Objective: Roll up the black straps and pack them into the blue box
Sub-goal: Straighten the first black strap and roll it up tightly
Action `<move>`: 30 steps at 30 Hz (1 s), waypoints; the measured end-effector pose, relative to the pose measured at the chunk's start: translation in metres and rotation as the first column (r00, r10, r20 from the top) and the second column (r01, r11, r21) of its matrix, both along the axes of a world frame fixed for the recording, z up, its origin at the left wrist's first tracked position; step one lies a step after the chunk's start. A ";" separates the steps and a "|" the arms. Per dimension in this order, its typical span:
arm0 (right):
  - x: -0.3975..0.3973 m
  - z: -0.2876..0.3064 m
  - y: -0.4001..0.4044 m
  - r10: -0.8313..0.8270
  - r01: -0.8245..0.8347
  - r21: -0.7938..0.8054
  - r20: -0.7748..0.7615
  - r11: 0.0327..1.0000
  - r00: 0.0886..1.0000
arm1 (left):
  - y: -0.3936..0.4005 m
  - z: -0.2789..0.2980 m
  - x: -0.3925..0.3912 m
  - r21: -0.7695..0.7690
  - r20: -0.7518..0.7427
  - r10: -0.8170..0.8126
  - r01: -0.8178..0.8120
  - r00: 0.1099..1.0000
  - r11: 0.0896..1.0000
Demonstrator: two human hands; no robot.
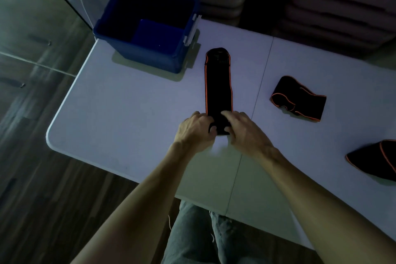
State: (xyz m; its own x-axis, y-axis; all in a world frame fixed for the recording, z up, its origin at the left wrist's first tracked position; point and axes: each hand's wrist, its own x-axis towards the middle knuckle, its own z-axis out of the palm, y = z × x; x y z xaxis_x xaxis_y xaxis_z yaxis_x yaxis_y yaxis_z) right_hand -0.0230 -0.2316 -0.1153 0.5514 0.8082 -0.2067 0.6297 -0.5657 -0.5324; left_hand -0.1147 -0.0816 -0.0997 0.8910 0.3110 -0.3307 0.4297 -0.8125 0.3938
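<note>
A long black strap (218,83) with orange edging lies flat on the white table (132,113), stretching away from me. Its near end is curled into a small roll. My left hand (196,129) grips that roll from the left and my right hand (243,128) grips it from the right, fingers over the top. The open blue box (120,34) stands at the table's far left corner; its visible floor is bare. A second black strap (300,98) lies loosely folded to the right, and a third (377,158) sits at the right edge, cut off by the frame.
The table's left edge drops to a wooden floor (32,92). Stacked grey objects (342,6) stand behind the table. A seam runs down the tabletop just right of my hands. My knees show under the near edge.
</note>
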 end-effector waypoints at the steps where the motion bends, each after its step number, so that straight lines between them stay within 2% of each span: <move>1: 0.003 0.000 0.002 -0.030 0.030 0.034 0.005 0.999 1.000 | 0.002 0.002 0.002 0.013 -0.021 0.000 0.000 1.000 1.000; 4: 0.006 -0.003 0.008 -0.032 0.025 0.071 0.102 0.997 0.994 | 0.006 0.001 0.001 0.056 -0.086 -0.042 0.047 0.995 0.997; 9: 0.009 -0.006 0.013 -0.021 0.015 0.039 0.177 0.999 0.984 | 0.013 -0.015 -0.007 0.024 0.039 -0.062 0.061 0.997 0.998; 12: 0.016 -0.006 0.017 -0.011 0.005 0.040 0.162 0.999 0.987 | 0.018 -0.018 -0.009 0.105 0.161 -0.136 0.120 0.977 0.987; 14: 0.020 -0.006 0.018 0.006 -0.011 0.032 0.154 0.999 0.988 | 0.023 -0.019 -0.004 0.115 0.193 -0.155 0.135 0.969 0.984; 20: 0.027 0.002 0.011 0.112 -0.113 0.007 0.096 0.994 0.989 | 0.043 -0.010 0.017 0.029 0.093 -0.227 0.225 0.969 0.974; 23: 0.033 -0.002 0.019 0.058 -0.059 0.015 0.040 0.998 0.998 | 0.046 -0.006 0.027 0.023 0.070 -0.241 0.240 0.968 0.971; 26: 0.045 -0.004 0.030 0.009 -0.009 0.000 -0.039 1.000 0.999 | 0.047 -0.007 0.034 0.038 0.106 -0.202 0.199 0.974 0.979; 30: 0.069 -0.002 0.049 0.020 -0.031 -0.121 -0.092 0.992 0.996 | 0.049 -0.012 0.042 0.043 0.148 -0.155 0.150 0.977 0.988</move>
